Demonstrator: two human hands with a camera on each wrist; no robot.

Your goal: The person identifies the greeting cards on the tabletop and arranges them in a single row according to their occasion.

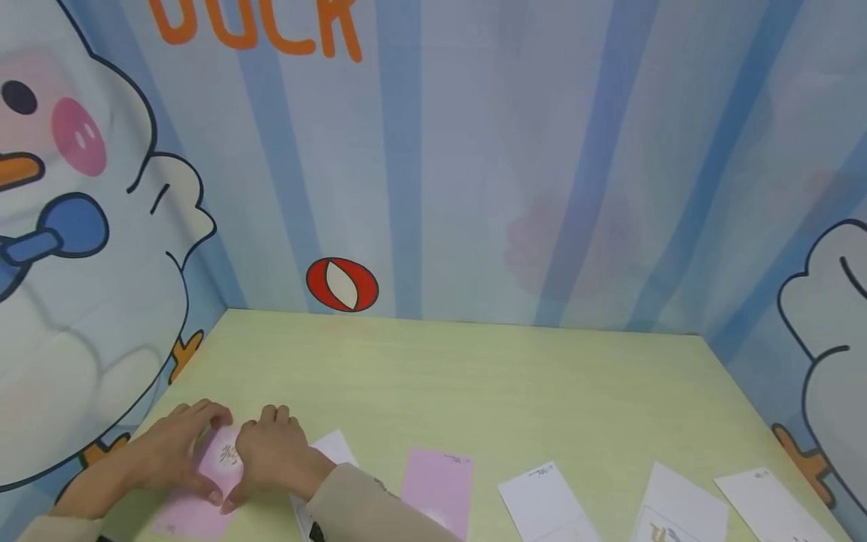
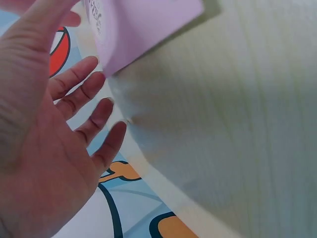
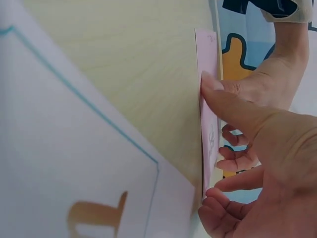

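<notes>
At the table's near left, a pink folding card (image 1: 222, 463) with dark lettering lies opened out, its lower half (image 1: 193, 518) toward me. My left hand (image 1: 172, 446) holds its left side, thumb by the middle fold and fingers curved at the far corner. On the other side my right hand (image 1: 274, 450) grips the same card, thumb at the fold and fingers bent over the far edge. In the left wrist view the left fingertips (image 2: 101, 79) are right at the card's corner. The right thumb (image 3: 213, 84) presses the card's surface in the right wrist view.
A white card (image 1: 335, 448) lies partly under my right forearm. Farther right are another pink card (image 1: 436, 482) and several white cards (image 1: 549, 500) in a row along the near side. A striped cartoon backdrop (image 1: 460, 188) rises behind the pale table (image 1: 474, 376).
</notes>
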